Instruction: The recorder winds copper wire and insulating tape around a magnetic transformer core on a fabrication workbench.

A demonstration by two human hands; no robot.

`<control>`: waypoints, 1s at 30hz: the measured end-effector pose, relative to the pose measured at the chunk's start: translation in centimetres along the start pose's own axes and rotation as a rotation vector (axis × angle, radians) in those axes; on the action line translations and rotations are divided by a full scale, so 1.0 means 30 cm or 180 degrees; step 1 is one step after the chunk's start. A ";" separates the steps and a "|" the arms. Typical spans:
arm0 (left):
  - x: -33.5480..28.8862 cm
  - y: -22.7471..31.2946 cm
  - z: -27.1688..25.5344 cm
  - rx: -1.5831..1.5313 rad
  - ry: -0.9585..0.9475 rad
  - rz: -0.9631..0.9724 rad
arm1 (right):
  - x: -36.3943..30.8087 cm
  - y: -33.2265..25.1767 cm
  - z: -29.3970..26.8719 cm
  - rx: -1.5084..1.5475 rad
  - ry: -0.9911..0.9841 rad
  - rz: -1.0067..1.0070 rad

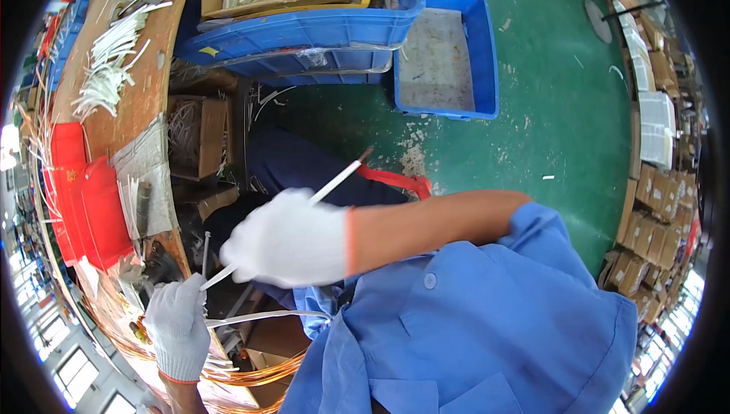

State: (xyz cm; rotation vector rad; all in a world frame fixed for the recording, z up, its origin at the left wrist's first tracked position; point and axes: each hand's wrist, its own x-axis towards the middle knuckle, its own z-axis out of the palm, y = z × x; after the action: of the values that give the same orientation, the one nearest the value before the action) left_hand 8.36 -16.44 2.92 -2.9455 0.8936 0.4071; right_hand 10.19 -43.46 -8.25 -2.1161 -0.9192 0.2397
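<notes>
Both of my hands wear white knit gloves with orange cuffs. My right hand [293, 239], blurred by motion, is closed around a thin white tube [336, 182]. A brownish, copper-coloured tip sticks out of the tube's far right end. From the other side of that fist, the white length runs down to my left hand [179, 326], whose fingers are wrapped around it at the bench edge. A second white strip [266, 315] stretches from beside my left hand toward my blue jacket. Copper wires [266, 374] run in a bundle below and right of the left hand.
Loose white tubes [114, 64] lie piled on the wooden bench [144, 95], near a red object [95, 201]. Ahead, stacked blue crates [304, 30] carry a cardboard box of white tubes. A blue bin [487, 64] stands on the green floor; cartons [661, 193] line the right.
</notes>
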 end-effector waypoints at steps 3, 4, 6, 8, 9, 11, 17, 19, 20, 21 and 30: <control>-0.008 0.031 0.009 0.0158 0.0171 -0.0109 | -0.228 0.202 -0.095 0.0312 0.0555 -0.0128; -0.017 0.036 0.021 0.0146 0.0200 -0.0198 | -0.282 0.209 -0.173 0.0576 0.0055 0.0549; -0.029 0.053 0.040 0.0013 0.0400 -0.0280 | -0.402 0.303 -0.206 0.0398 -0.0064 0.0660; -0.014 0.081 0.044 0.0141 0.0598 -0.0444 | -0.462 0.292 -0.267 0.0545 -0.0662 0.1149; -0.009 0.098 0.049 0.0332 0.0705 -0.0561 | -0.479 0.259 -0.255 0.0752 -0.0506 0.1659; -0.047 0.120 0.088 -0.0134 0.1286 0.0098 | -0.505 0.240 -0.232 0.0914 -0.0786 0.1985; -0.065 0.387 0.267 -0.4298 0.0674 -0.1113 | -0.513 0.203 -0.231 0.1200 -0.1725 0.2352; -0.019 0.407 0.289 -0.5931 0.1402 -0.1115 | -0.527 0.208 -0.225 0.0720 -0.2339 0.1842; -0.028 0.405 0.293 -0.6278 0.1510 -0.1350 | -0.531 0.204 -0.216 0.0754 -0.2444 0.1547; -0.036 0.398 0.289 -0.6623 0.1615 -0.1589 | -0.534 0.194 -0.206 0.0793 -0.2547 0.1251; -0.066 0.105 0.164 -0.7660 0.3655 -0.1187 | -0.595 0.157 -0.079 0.0083 -0.2690 0.0321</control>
State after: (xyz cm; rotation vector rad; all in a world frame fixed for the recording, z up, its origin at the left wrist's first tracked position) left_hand 3.88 -17.45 -1.20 0.6579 0.3500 0.2398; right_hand 0.93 -59.03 -12.50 -2.0335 -1.2509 1.2530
